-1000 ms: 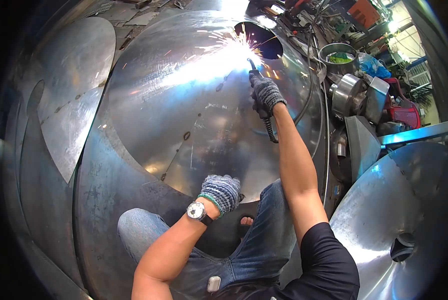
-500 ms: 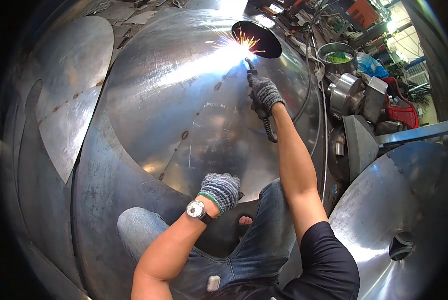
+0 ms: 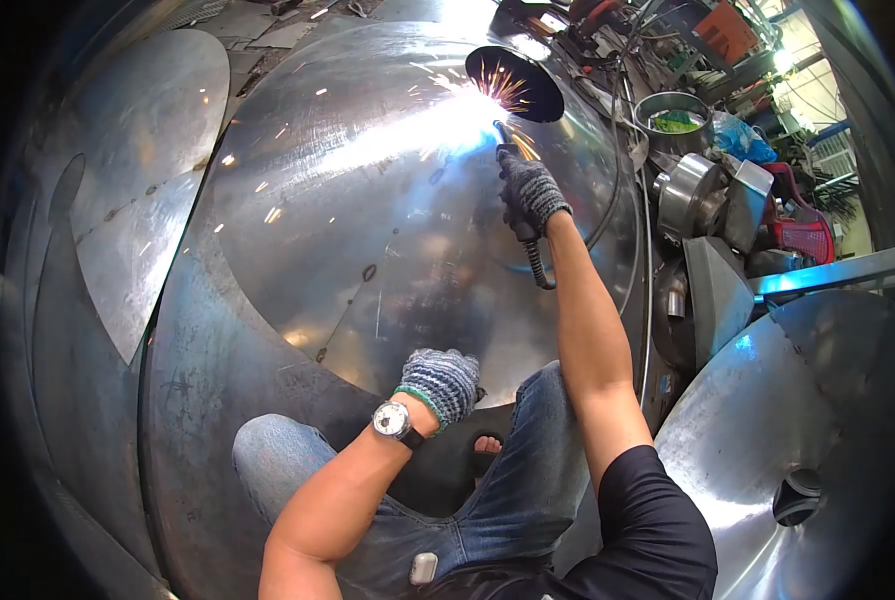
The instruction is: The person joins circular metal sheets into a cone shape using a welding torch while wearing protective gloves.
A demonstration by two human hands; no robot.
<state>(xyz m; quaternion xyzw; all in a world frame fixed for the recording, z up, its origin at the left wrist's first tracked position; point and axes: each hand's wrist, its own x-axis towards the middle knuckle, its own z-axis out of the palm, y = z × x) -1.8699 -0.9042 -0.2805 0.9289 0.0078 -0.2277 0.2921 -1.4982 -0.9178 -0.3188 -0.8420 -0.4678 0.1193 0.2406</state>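
The right hand (image 3: 531, 190), gloved, is reaching to the far side of the big steel dome (image 3: 368, 230), its fingers (image 3: 540, 182) wrapping fully closed round the handle of a torch (image 3: 521, 228). The torch tip is working at the near rim of the round opening (image 3: 518, 82) at the far top of the dome, and sparks (image 3: 468, 95) are scattering left across the polished metal. The left hand (image 3: 443, 383), also gloved, is bracing on the near slope of the dome. Its fingers (image 3: 452, 372) are curling under, with nothing showing inside them, and a wristwatch (image 3: 393, 420) is sitting just below the cuff.

To do this pass well, the torch probably wants a steady angle and an even crawl along the rim, the tip staying close to the edge without dipping into the hole. The braced left hand is likely carrying the body's weight, so the stretched right arm can be guiding rather than supporting. The cable (image 3: 540, 268) trailing below the handle should be hanging slack, not tugging the wrist.
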